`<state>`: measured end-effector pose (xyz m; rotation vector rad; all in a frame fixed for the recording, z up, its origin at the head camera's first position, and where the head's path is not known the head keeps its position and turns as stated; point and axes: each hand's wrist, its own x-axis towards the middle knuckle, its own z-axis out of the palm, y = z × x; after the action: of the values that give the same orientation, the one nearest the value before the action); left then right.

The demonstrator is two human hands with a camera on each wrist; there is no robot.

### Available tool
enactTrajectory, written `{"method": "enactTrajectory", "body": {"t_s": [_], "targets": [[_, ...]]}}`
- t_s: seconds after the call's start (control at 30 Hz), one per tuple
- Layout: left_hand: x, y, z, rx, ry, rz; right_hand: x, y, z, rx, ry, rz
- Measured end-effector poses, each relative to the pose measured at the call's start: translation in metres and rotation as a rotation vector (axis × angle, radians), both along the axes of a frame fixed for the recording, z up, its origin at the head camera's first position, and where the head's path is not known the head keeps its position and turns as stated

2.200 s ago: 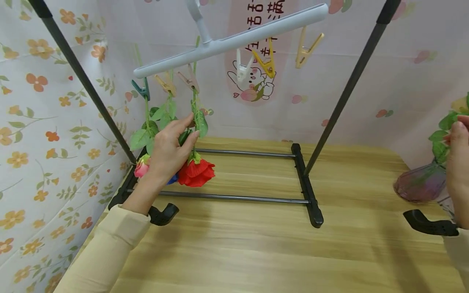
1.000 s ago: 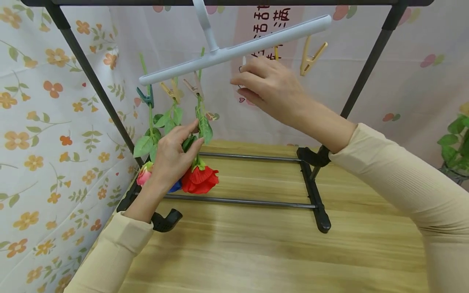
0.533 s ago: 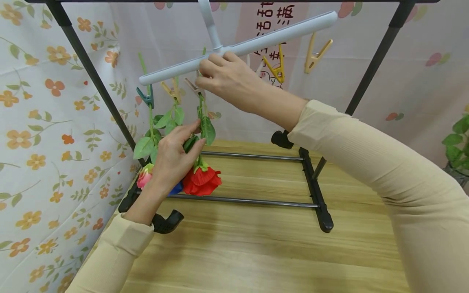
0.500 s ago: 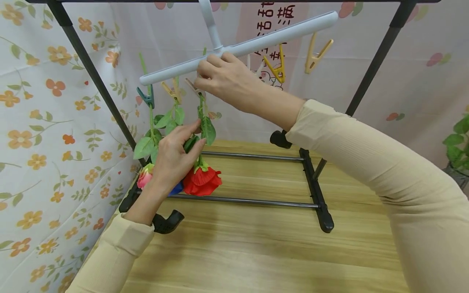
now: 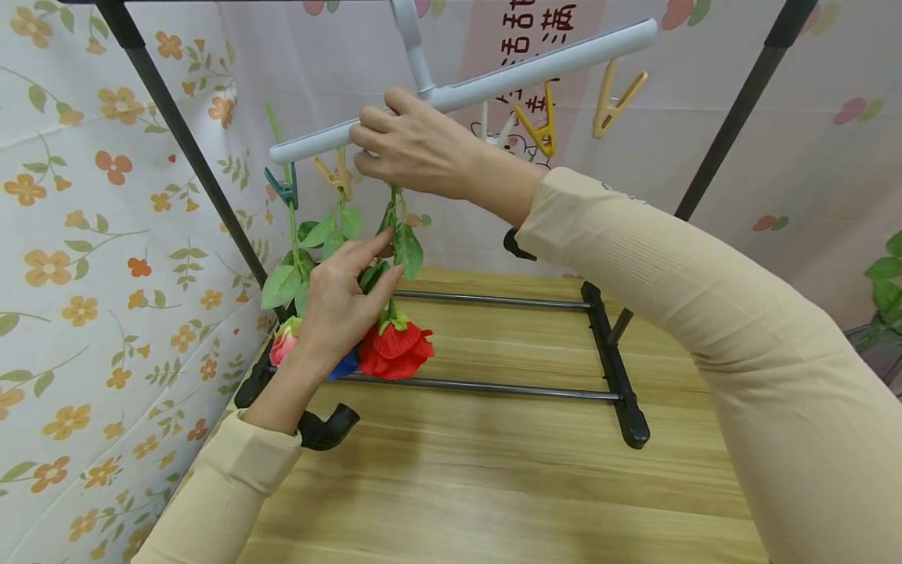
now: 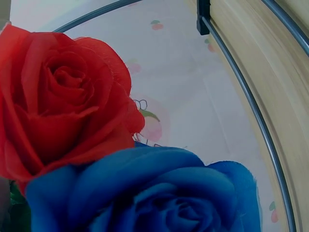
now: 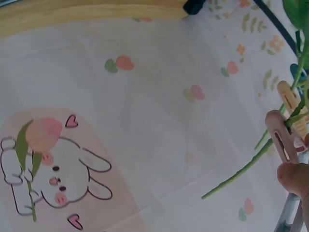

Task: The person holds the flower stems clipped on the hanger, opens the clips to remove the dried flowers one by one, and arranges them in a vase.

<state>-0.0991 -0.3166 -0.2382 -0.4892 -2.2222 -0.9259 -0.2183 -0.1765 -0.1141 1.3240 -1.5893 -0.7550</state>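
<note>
In the head view my left hand (image 5: 341, 301) holds the stem of a red rose (image 5: 396, 350) between thumb and fingers. The rose hangs head down. My right hand (image 5: 423, 153) is at the hanger (image 5: 546, 64), covering the top of that stem. In the right wrist view its thumb presses a pale pink clothespin (image 7: 282, 135), through which a green stem (image 7: 236, 175) passes. Left of the red rose hang a blue rose (image 6: 178, 193) and a pink rose (image 5: 285, 341). A teal clothespin (image 5: 285, 186) and a light yellow clothespin (image 5: 336, 174) grip stems there.
A white clothespin (image 5: 496, 133), a yellow clothespin (image 5: 541, 125) and another yellow clothespin (image 5: 615, 102) hang along the hanger's right half. The black rack's base (image 5: 493, 387) stands on the wooden table (image 5: 493, 478). Green leaves (image 5: 888, 278) show at the right edge.
My right hand has come from the plant at the far right, past the white clothespin, to the pink clothespin. My left hand stays at the red rose's stem.
</note>
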Motion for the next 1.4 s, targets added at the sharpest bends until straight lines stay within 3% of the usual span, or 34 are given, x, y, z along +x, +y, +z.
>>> {"method": "enactTrajectory", "body": {"t_s": [0.33, 0.7, 1.17, 1.4], "targets": [[0.0, 0.001, 0.003, 0.001, -0.013, 0.016, -0.005, -0.013, 0.008, 0.118, 0.043, 0.031], [0.0, 0.001, 0.004, 0.013, -0.04, 0.029, 0.007, -0.024, 0.023, 0.329, -0.036, -0.12], [0.003, -0.001, 0.001, 0.004, -0.053, 0.04, 0.01, -0.024, 0.028, 0.393, -0.059, -0.151], [0.006, 0.001, 0.002, 0.06, -0.149, 0.057, 0.009, -0.021, 0.03, 0.411, -0.066, -0.135]]}}
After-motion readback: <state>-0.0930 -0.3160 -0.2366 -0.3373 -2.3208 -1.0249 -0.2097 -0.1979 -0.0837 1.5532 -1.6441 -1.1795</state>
